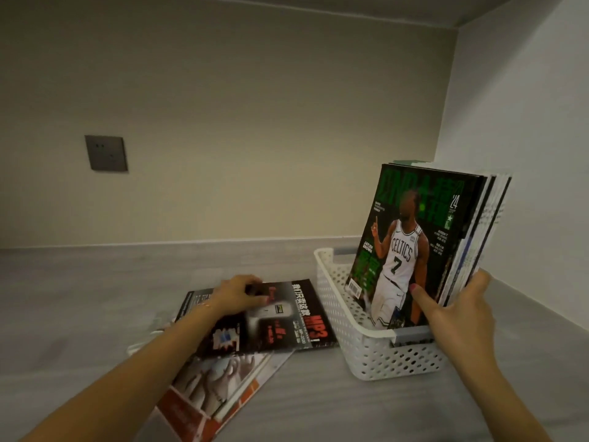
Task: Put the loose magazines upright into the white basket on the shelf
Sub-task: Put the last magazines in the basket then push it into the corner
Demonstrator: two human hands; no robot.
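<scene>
Green-covered magazines (411, 247) upright, spines vertical

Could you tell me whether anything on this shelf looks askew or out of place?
Yes: two loose magazines lie flat and crooked left of the white basket, overlapping at different angles. The upright magazines inside lean, steadied by the right hand.

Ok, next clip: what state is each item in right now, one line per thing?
Left hand: resting on the top loose magazine.
Right hand: gripping the upright stack.
Upright stack: standing in the basket, tilted.
White basket: on the shelf, partly filled.
Loose magazines: flat beside the basket, overlapping.
</scene>
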